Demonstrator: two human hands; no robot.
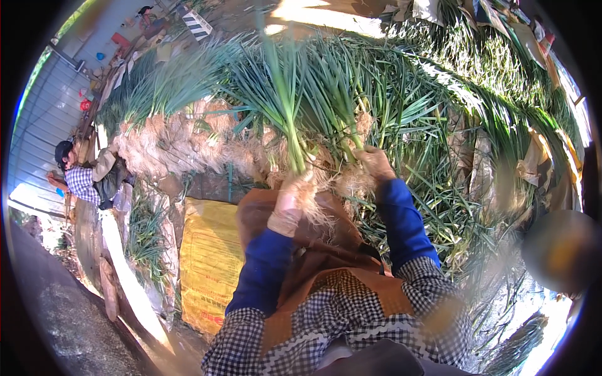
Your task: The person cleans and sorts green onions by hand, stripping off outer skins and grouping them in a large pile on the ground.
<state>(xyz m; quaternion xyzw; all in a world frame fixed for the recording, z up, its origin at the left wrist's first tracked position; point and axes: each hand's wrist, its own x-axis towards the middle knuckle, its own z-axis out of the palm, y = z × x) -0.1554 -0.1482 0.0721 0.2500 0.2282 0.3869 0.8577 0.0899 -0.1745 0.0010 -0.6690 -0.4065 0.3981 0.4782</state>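
Left grip [288,202]: closed around a bunch of long-leaved green plants [293,145], which I hold above my lap, leaves pointing away from me.
Roots of the held bunch [316,208]: pale, stringy, hanging beside my left grip over the apron.
Right grip [376,165]: fingers clenched at the stem bases of a second bunch [343,133], just right of the first; its leaves fan out over the heap.
Heap [207,66]: similar green plants laid across in front of me, leaves on the far side.
Root band [163,147]: tan and fibrous, along the heap's near edge.
Loose leaves [426,188]: tangled, to the right of my right grip.
Apron [266,216]: brown, covering my lap.
Sack [210,260]: yellow, to the left of the apron.
Co-worker [81,180]: in a checked shirt, at the far left, near the end of the root band.
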